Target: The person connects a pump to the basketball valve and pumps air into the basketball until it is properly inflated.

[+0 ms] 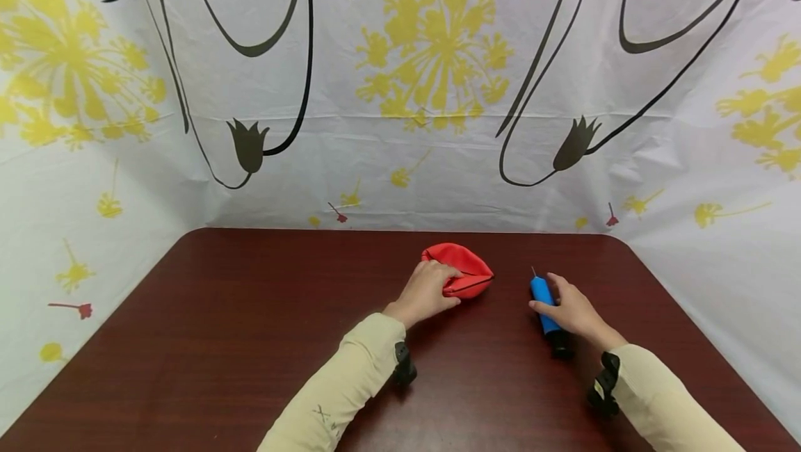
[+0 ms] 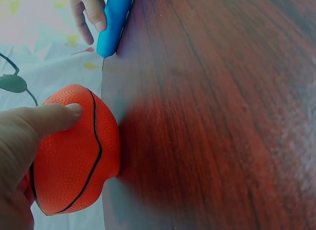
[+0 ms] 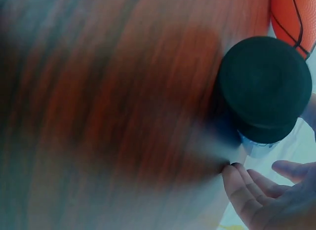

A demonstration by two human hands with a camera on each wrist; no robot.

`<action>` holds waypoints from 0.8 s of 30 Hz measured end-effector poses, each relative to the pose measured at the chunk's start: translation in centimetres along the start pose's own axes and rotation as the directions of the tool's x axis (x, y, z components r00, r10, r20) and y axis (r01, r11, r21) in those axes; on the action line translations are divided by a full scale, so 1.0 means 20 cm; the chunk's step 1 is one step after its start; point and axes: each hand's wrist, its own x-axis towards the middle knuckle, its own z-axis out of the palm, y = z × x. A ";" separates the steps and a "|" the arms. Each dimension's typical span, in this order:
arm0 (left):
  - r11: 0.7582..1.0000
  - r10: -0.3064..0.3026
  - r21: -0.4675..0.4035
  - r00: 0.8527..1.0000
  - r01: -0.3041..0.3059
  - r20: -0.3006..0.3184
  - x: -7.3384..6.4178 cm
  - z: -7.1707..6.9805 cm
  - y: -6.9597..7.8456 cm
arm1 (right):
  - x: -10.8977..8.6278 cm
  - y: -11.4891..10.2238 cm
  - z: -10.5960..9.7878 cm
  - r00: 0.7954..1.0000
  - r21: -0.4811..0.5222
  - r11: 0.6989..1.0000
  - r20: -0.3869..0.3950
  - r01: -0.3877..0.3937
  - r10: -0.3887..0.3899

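A deflated red-orange ball (image 1: 468, 272) with black seam lines, collapsed into a dented shape, is at the far middle of the table. My left hand (image 1: 430, 291) grips it, the thumb pressed on its pebbled skin in the left wrist view; the other fingers are mostly hidden there. To the right lies a blue hand pump (image 1: 543, 301), its thin needle pointing away and its black end (image 3: 266, 87) towards me. Around the pump is my right hand (image 1: 577, 309), thumb on one side, fingers on the other. In the right wrist view those fingers are relaxed and spread, not closed round it.
The dark red-brown wooden table (image 1: 263, 299) has rounded far corners. Behind it and along both sides hangs a white curtain (image 1: 313, 181) with yellow and grey flower prints. Dark wrist cameras sit at both sleeve cuffs.
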 end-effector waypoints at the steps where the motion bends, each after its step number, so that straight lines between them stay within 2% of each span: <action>1: 1.000 -0.001 0.000 1.000 0.001 0.000 0.00 0.00 0.00 | 0.00 0.01 0.00 1.000 0.003 1.000 0.001 -0.007 0.007; 10: 0.999 0.042 0.034 0.999 -0.042 -0.003 0.01 0.01 -0.01 | 0.03 0.02 0.00 0.998 0.007 0.998 0.019 -0.060 0.060; 18: 0.999 0.030 0.038 0.999 -0.032 0.043 0.01 0.00 -0.02 | 0.04 0.04 0.01 0.997 -0.011 0.998 0.026 -0.068 0.068; 24: 0.996 0.050 0.067 0.996 -0.054 0.070 0.01 0.00 -0.02 | 0.06 0.05 0.01 0.995 -0.021 0.996 0.042 -0.091 0.092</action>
